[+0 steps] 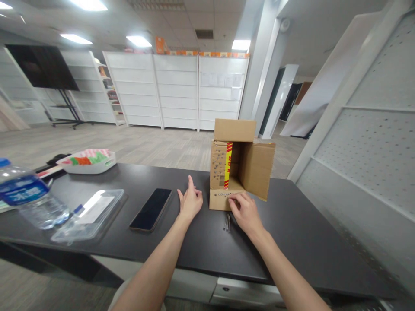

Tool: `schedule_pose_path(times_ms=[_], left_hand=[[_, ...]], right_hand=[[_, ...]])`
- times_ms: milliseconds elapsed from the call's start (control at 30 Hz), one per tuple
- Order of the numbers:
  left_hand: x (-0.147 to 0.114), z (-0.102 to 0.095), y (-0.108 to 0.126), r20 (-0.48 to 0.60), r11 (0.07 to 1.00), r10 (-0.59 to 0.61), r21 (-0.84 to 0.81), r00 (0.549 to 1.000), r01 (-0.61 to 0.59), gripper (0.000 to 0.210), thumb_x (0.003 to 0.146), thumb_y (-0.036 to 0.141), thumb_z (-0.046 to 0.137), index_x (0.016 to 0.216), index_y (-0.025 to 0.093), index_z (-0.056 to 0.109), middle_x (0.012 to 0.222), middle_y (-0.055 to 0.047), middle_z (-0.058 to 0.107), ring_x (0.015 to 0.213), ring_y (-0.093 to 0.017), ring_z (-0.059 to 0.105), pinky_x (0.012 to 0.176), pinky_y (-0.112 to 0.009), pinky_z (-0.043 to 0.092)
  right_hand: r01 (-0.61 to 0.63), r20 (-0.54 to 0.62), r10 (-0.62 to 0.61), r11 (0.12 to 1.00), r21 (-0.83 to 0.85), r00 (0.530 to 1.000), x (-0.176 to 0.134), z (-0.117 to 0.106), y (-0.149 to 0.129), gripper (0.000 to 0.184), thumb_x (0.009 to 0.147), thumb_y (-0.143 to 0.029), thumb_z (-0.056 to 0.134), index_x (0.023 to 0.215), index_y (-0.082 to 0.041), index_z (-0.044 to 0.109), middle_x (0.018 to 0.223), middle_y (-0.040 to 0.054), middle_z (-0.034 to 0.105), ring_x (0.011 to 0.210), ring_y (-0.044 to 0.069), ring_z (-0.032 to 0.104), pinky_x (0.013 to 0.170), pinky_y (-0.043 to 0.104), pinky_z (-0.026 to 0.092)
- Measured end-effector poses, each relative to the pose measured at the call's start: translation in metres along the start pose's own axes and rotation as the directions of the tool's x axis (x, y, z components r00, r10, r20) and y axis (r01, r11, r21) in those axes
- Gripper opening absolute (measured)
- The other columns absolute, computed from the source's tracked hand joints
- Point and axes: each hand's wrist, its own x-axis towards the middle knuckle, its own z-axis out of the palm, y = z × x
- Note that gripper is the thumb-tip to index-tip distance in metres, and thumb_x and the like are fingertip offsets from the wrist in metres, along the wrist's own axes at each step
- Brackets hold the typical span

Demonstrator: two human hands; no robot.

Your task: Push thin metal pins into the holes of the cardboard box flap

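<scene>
A cardboard box (218, 168) stands on the desk with its flaps spread and its open side facing me. Nail heads dot its left panel, and a row of nail heads and small holes runs along the lower front flap (216, 203). My right hand (245, 212) is at that flap, thumb and forefinger pinched together against the row; whatever is between the fingertips is too small to make out. Several loose nails (227, 223) lie on the desk just below the flap. My left hand (190, 201) is left of the box, holding nothing, forefinger stretched out and thumb apart.
On the black desk (292, 242), a phone (151, 210) lies left of my left hand. Farther left are a clear plastic case (94, 214), a water bottle (29, 194) and a white tray (87, 168) of colourful packets. A perforated partition (376, 147) borders the right side.
</scene>
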Motion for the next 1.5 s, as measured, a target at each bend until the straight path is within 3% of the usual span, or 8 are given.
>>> schedule_pose_path(times_ms=[200,433,800,1500], left_hand=[[0.000,-0.001,0.001,0.015,1.000,-0.009,0.017,1.000,0.008,0.087,0.088,0.016,0.047,0.156,0.014,-0.007,0.096,-0.004,0.076,0.130,-0.020,0.055,0.119,-0.063,-0.002],[0.000,-0.001,0.001,0.015,1.000,-0.009,0.019,1.000,0.009,0.086,0.088,0.018,0.047,0.156,0.013,-0.005,0.097,-0.004,0.076,0.129,-0.020,0.055,0.120,-0.062,-0.002],[0.000,-0.002,0.001,0.010,1.000,-0.006,0.023,1.000,0.005,0.085,0.088,0.018,0.047,0.156,0.014,-0.005,0.096,-0.004,0.076,0.129,-0.020,0.055,0.120,-0.062,0.000],[-0.001,-0.002,0.003,0.008,1.000,-0.010,0.021,1.000,0.010,0.085,0.088,0.018,0.047,0.156,0.014,-0.004,0.099,-0.005,0.076,0.129,-0.020,0.055,0.120,-0.062,0.001]], right_hand=[[0.027,0.200,-0.036,0.998,0.049,0.979,-0.008,-0.017,-0.008,0.019,0.096,-0.029,0.051,0.092,-0.022,0.067,0.091,0.0057,0.067,0.089,0.022,0.062,0.079,0.034,0.046],[0.085,0.292,-0.077,0.996,-0.013,0.953,-0.034,-0.031,-0.012,0.019,0.095,-0.035,0.056,0.107,-0.024,0.066,0.111,0.0068,0.067,0.105,0.023,0.061,0.091,0.039,0.046],[0.163,0.273,-0.138,0.984,-0.070,0.952,-0.043,-0.033,-0.017,0.026,0.092,-0.038,0.060,0.113,-0.024,0.067,0.115,0.0088,0.068,0.105,0.025,0.062,0.091,0.042,0.046],[0.178,0.304,-0.149,0.982,-0.069,0.941,-0.042,-0.028,-0.022,0.029,0.089,-0.037,0.063,0.114,-0.023,0.067,0.120,0.0082,0.068,0.109,0.025,0.061,0.095,0.043,0.043]])
